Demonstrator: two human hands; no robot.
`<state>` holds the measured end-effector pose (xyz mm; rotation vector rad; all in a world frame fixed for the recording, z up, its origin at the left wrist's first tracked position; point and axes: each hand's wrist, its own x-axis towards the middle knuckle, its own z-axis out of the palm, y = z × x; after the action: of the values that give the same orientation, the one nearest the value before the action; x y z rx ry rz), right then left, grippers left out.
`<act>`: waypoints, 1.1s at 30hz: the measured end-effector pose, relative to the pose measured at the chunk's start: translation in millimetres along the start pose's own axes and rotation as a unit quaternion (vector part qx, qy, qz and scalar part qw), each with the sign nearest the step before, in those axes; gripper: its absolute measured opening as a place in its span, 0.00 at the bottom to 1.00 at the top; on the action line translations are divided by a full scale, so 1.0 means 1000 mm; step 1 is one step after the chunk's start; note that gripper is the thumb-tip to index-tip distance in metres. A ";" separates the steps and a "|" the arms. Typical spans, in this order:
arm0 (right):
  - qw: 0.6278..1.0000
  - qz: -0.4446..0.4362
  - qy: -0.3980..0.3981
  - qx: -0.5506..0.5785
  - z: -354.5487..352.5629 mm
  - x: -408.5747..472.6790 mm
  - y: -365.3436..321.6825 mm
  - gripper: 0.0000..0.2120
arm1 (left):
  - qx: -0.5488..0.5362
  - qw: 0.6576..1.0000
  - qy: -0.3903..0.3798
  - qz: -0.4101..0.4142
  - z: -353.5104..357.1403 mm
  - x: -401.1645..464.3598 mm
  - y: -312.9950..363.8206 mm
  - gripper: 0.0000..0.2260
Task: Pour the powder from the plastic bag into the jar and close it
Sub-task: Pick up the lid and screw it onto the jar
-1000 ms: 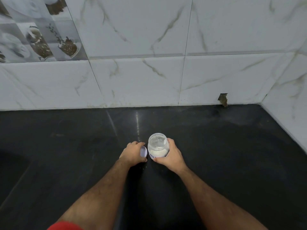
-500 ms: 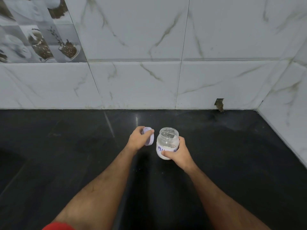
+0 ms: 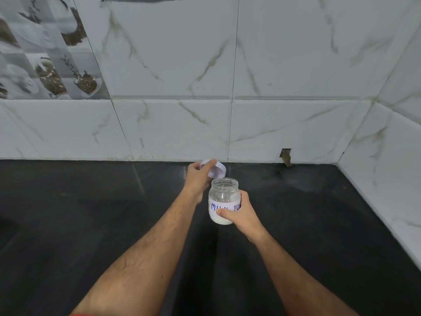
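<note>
A clear glass jar with white powder in its lower half and a white label with blue writing is lifted above the black counter. My right hand grips it from the right side, thumb across the label. Its mouth is uncovered. My left hand holds a pale lilac lid tilted just above and left of the jar's rim. No plastic bag is in view.
White marble-look tiles form the wall behind and the corner on the right. A small chipped hole sits at the wall's base. Patterned grey tiles are at upper left.
Both hands rose from the counter, lifting the jar upright. The left hand picked the lid up and brought it over toward the jar's mouth.
</note>
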<state>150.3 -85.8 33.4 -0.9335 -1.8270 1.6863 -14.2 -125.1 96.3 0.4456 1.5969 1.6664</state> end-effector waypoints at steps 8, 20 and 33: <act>1.000 -0.015 0.006 0.008 -0.024 0.005 -0.014 0.35 | 0.108 0.989 -0.096 0.039 0.013 -0.018 0.005 0.38; 0.996 0.003 -0.064 0.056 -0.035 0.000 -0.039 0.32 | 0.240 0.959 -0.122 0.092 0.029 -0.036 0.041 0.23; 0.994 -0.049 0.034 -0.088 -0.020 -0.007 -0.049 0.35 | 0.305 0.945 -0.094 0.071 0.042 -0.028 0.044 0.19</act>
<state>161.7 -78.0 84.5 -0.9436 -1.9656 1.4363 21.7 -112.8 152.0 1.0203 1.9510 1.1494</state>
